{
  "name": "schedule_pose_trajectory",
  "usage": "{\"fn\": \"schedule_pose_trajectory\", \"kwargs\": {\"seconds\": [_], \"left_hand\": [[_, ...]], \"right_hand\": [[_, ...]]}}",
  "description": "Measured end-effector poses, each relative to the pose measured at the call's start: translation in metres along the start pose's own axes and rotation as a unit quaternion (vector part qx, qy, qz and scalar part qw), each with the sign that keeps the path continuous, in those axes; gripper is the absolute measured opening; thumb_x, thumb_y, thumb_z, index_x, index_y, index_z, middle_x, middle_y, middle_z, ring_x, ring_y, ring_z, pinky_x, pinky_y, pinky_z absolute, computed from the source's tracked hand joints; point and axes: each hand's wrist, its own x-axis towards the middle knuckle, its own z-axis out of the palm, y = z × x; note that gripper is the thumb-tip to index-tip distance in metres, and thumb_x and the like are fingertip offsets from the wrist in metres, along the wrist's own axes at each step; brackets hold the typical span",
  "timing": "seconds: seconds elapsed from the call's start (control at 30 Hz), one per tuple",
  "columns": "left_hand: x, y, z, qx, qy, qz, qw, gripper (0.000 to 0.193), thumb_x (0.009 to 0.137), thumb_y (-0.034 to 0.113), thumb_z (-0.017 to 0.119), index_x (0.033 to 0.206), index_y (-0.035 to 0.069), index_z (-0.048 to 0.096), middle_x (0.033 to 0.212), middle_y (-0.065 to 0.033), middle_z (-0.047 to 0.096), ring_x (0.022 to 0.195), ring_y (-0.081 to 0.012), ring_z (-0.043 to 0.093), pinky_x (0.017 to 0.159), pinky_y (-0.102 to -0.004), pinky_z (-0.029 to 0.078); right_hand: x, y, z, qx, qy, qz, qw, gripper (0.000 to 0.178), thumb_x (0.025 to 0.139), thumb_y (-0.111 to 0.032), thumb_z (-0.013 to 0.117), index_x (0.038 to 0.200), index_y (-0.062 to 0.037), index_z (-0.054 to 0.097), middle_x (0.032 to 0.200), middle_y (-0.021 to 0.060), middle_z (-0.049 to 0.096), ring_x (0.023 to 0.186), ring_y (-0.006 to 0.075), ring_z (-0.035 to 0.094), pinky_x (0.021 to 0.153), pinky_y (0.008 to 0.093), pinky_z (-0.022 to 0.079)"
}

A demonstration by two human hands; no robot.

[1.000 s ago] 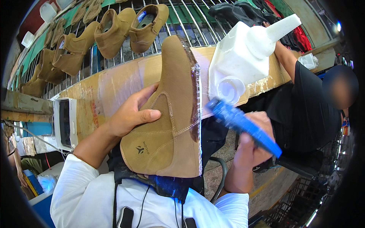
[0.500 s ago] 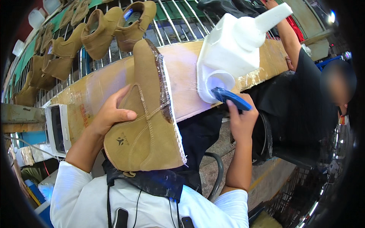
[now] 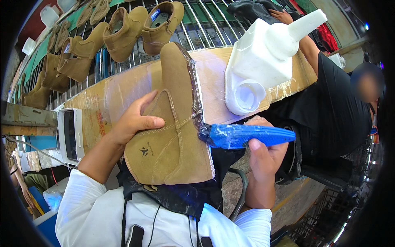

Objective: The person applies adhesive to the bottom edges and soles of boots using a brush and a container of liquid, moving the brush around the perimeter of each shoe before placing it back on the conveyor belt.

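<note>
My left hand [image 3: 138, 119] is closed on a tan suede boot [image 3: 158, 154], thumb across its side, its toe pointing away from me. The boot's sole edge, on the right, looks dark and wet along the toe and middle, with pale stitching. In my right hand [image 3: 265, 158] is a brush with a blue handle [image 3: 251, 136], its dark bristle end touching that edge at mid-length. Beyond the brush stands a white plastic dispenser bottle [image 3: 261, 53] with a round cup [image 3: 245, 96] at its near end, holding a whitish liquid.
A cardboard-covered bench [image 3: 131, 86] runs across in front of me. Behind it, several tan boots [image 3: 162, 29] stand on a metal-bar rack [image 3: 205, 31]. A white-framed device [image 3: 70, 133] sits at the left. A co-worker in black [image 3: 329, 103] is close on the right, one arm reaching the rack.
My right hand has brought the brush from the dispenser's cup leftward and down to the boot's sole edge. The view has shifted slightly; my left hand keeps its hold on the boot.
</note>
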Motion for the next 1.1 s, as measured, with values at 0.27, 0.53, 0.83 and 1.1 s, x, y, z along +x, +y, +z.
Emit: {"fn": "schedule_pose_trajectory", "kwargs": {"seconds": [0.27,0.53,0.83,1.1], "left_hand": [[-0.008,0.010,0.005,-0.069,0.025,0.007,0.997,0.084,0.074,0.023,0.075,0.142,-0.004,0.034,0.126,-0.0165,0.055,0.109,-0.0216,0.060,0.094,-0.0317,0.050],[-0.019,0.014,0.011,-0.194,0.056,-0.021,0.979,0.063,0.086,0.022,0.063,0.139,-0.002,0.038,0.127,-0.0180,0.057,0.111,-0.0253,0.062,0.097,-0.0362,0.050],[-0.033,0.022,0.020,-0.309,0.066,-0.076,0.946,0.050,0.095,0.028,0.055,0.137,0.002,0.044,0.129,-0.0179,0.057,0.113,-0.0283,0.061,0.098,-0.0389,0.050],[-0.040,0.017,0.017,-0.328,0.010,-0.080,0.941,0.050,0.099,0.036,0.045,0.140,0.008,0.043,0.136,-0.0146,0.053,0.121,-0.0293,0.054,0.105,-0.0419,0.042]], "right_hand": [[-0.019,-0.017,0.001,-0.100,-0.005,-0.076,0.992,0.028,0.077,-0.023,0.073,0.085,0.0029,0.067,0.078,0.0129,0.067,0.070,0.0215,0.060,0.066,0.0330,0.045],[-0.024,-0.043,0.005,-0.209,-0.001,-0.157,0.965,0.026,0.078,-0.030,0.077,0.088,-0.0061,0.070,0.079,0.0084,0.070,0.069,0.0192,0.064,0.065,0.0305,0.048],[-0.006,-0.066,0.010,-0.273,-0.031,-0.260,0.926,0.018,0.073,-0.023,0.076,0.085,-0.0089,0.074,0.081,0.0067,0.070,0.073,0.0179,0.064,0.065,0.0273,0.049],[0.018,-0.082,0.009,-0.243,-0.094,-0.286,0.922,0.025,0.068,-0.021,0.078,0.091,-0.0109,0.076,0.089,0.0045,0.067,0.080,0.0166,0.060,0.073,0.0284,0.046]]}}
